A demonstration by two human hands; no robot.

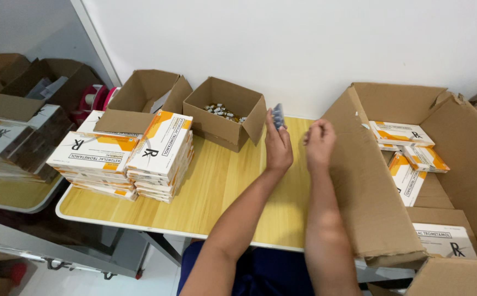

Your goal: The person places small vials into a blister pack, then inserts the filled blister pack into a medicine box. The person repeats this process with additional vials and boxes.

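Observation:
My left hand (278, 145) is raised over the wooden table (216, 192) and pinches a small grey blister tray (278, 115) upright between its fingertips. My right hand (319, 143) hovers beside it with the fingers curled together; nothing shows in it. Just left of the hands stands an open small cardboard box (224, 112) holding several little vials (223, 111). Two stacks of flat white-and-orange cartons (131, 156) sit on the table's left part.
A large open cardboard box (370, 181) at the right holds several white-and-orange cartons (408, 151). Another open brown box (145, 93) stands behind the stacks. More boxes and cartons (13, 131) fill a side table at far left, next to pink tape rolls (93, 98).

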